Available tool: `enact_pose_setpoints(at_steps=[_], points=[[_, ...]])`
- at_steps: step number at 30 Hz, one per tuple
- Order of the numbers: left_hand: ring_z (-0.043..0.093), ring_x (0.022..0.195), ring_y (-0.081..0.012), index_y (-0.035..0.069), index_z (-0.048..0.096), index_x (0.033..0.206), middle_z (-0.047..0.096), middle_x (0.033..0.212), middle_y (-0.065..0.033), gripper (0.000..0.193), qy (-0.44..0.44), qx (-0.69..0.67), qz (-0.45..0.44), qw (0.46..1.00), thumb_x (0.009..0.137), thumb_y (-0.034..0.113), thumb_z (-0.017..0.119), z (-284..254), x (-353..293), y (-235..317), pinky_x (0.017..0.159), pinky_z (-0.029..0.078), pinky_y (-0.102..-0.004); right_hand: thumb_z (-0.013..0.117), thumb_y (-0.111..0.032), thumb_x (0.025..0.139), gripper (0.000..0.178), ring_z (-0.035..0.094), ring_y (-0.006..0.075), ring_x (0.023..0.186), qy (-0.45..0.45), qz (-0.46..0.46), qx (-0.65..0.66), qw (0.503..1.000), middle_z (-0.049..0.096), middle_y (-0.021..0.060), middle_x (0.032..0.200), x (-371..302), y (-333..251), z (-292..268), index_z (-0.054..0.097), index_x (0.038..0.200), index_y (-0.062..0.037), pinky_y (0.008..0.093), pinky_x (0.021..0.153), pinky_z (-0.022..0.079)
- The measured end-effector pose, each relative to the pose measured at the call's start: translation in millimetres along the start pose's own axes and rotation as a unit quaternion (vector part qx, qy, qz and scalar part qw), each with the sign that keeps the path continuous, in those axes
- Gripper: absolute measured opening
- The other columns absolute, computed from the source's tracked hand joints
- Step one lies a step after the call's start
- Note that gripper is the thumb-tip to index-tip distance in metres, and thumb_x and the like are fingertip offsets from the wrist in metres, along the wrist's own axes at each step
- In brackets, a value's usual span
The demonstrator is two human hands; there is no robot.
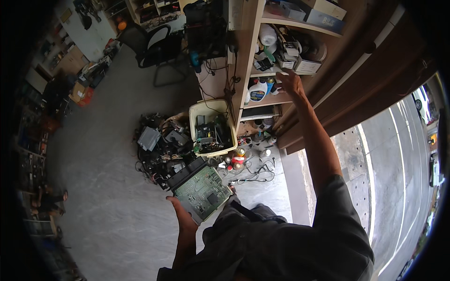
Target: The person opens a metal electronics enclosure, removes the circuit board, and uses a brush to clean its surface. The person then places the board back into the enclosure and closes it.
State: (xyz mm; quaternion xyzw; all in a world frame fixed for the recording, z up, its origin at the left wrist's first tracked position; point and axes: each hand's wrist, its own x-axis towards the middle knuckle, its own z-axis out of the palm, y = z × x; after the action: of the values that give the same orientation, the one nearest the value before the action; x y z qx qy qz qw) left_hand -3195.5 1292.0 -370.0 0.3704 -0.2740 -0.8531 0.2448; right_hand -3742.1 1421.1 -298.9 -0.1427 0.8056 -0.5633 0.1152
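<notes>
My left hand (184,214) grips a green circuit board (200,192) by its lower left edge, thumb along the side. A long black connector (186,172) runs along the board's far end, and a dark square chip sits on its face. My right arm stretches up to the wooden shelf unit. There my right hand (291,85) has its fingers apart at the front of a shelf, beside a blue can (270,83). Whether the fingertips touch the can is unclear. To the can's left stands a white bottle (258,91) with a dark label.
A cream plastic bin (192,124) full of circuit boards stands on the floor, with a heap of dark electronic parts (161,140) on its left. Small bottles (238,161) and a black cable (262,174) lie nearby. A black chair (154,49) is farther back.
</notes>
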Motion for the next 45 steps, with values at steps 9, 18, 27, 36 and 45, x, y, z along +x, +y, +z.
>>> enact_pose_setpoints(at_steps=[9, 18, 27, 36, 45], points=[[0.048, 0.132, -0.0327, 0.01, 0.034, 0.153, 0.045, 0.15, -0.013, 0.089, 0.016, -0.045, 0.003, 0.999, 0.096, 0.077, 0.023, 24, -1, 10, 0.111, 0.04, -0.0485, 0.066, -0.02, 0.091, 0.028, 0.07, 0.0173, 0.065, 0.042, -0.039, -0.002, 0.998, 0.068, 0.01, 0.075, 115, -6, 28, 0.07, 0.101, 0.005, 0.0318, 0.058, 0.061], [0.048, 0.132, -0.0319, 0.01, 0.035, 0.152, 0.045, 0.15, -0.0115, 0.087, 0.013, -0.055, 0.014, 0.998, 0.096, 0.076, 0.025, 43, 3, 9, 0.111, 0.04, -0.0473, 0.059, -0.02, 0.087, 0.029, 0.071, 0.0241, 0.056, 0.149, -0.19, -0.104, 0.965, 0.069, 0.0152, 0.068, 100, -37, 25, 0.074, 0.099, 0.0024, 0.0344, 0.056, 0.057], [0.048, 0.133, -0.0311, 0.009, 0.033, 0.153, 0.045, 0.15, -0.0115, 0.086, -0.021, -0.029, -0.002, 0.999, 0.097, 0.075, 0.026, 65, 28, 2, 0.112, 0.039, -0.0467, 0.06, -0.019, 0.091, 0.032, 0.061, 0.0115, 0.063, 0.15, -0.159, 0.119, 0.969, 0.062, 0.0045, 0.073, 59, -80, -9, 0.073, 0.109, 0.0034, 0.0274, 0.061, 0.057], [0.043, 0.138, -0.0295, 0.003, 0.027, 0.155, 0.039, 0.154, -0.0127, 0.095, -0.051, 0.043, -0.039, 0.997, 0.095, 0.078, 0.026, 76, 81, -17, 0.115, 0.035, -0.0432, 0.059, -0.016, 0.097, 0.023, 0.059, 0.0073, 0.062, -0.014, -0.111, 0.095, 0.989, 0.065, 0.0027, 0.073, -118, -61, -81, 0.069, 0.109, 0.0002, 0.0225, 0.056, 0.049], [0.047, 0.132, -0.0249, 0.006, 0.031, 0.153, 0.043, 0.15, -0.0081, 0.097, -0.18, 0.132, -0.08, 0.971, 0.092, 0.08, 0.035, 176, 93, -58, 0.111, 0.039, -0.0392, 0.063, -0.028, 0.089, 0.032, 0.071, 0.0163, 0.063, -0.073, -0.098, -0.057, 0.991, 0.074, 0.0144, 0.094, -271, -62, -116, 0.071, 0.106, -0.0015, 0.0327, 0.065, 0.062]])
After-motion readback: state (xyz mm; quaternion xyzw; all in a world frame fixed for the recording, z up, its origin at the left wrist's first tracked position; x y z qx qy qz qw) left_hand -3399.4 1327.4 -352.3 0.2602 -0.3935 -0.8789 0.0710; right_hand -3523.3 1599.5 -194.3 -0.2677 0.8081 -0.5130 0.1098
